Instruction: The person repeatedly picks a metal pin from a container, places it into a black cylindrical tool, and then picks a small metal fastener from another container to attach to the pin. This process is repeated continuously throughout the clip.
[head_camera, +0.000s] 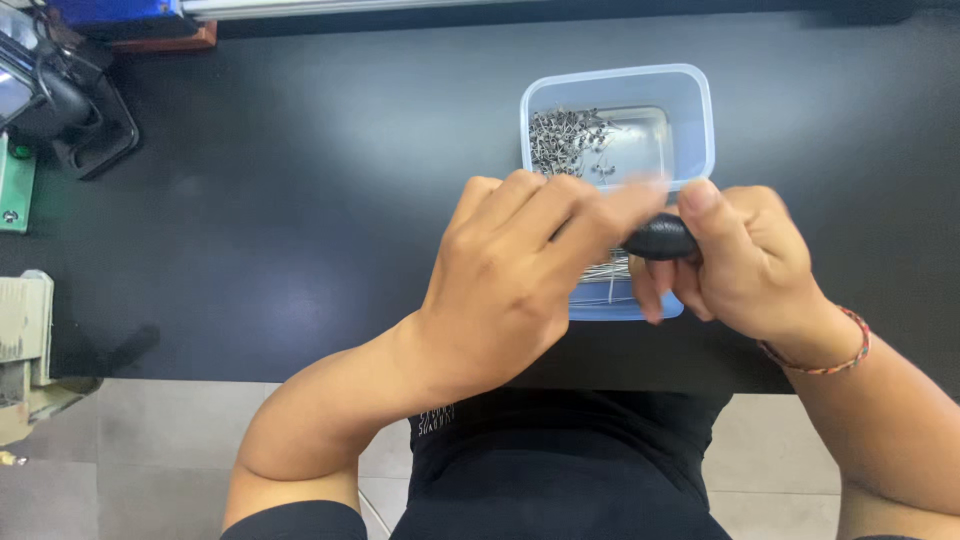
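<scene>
- Black tabletop (300, 200) ran across the whole upper view; pale floor tiles (150, 440) showed below its near edge.
- Right hand (745, 265) was wrapped around a small black rounded object (660, 238), thumb on top, fingers curled under it. Grip closed on it.
- Black object sat between the two hands, above the near end of the blue lid, not touching the table.
- Left hand (510, 265) reached across from the left, fingertips meeting the black object's left end. Fingertips were motion-blurred, so I couldn't tell whether they pinched anything.
- Clear plastic tub (700, 110) stood just behind both hands, open on top, a heap of small grey metal pins (565, 140) piled in its left half.
- Blue lid (625, 305) lay flat under the hands, mostly covered by them; a few thin metal wires (605, 272) rested on it.
- Braided bracelet (835, 355) ringed the right wrist.
- Dark machine base (70, 120) sat at the table's far-left corner, well apart from the hands; a green part (15, 190) was just below it at the left edge.
</scene>
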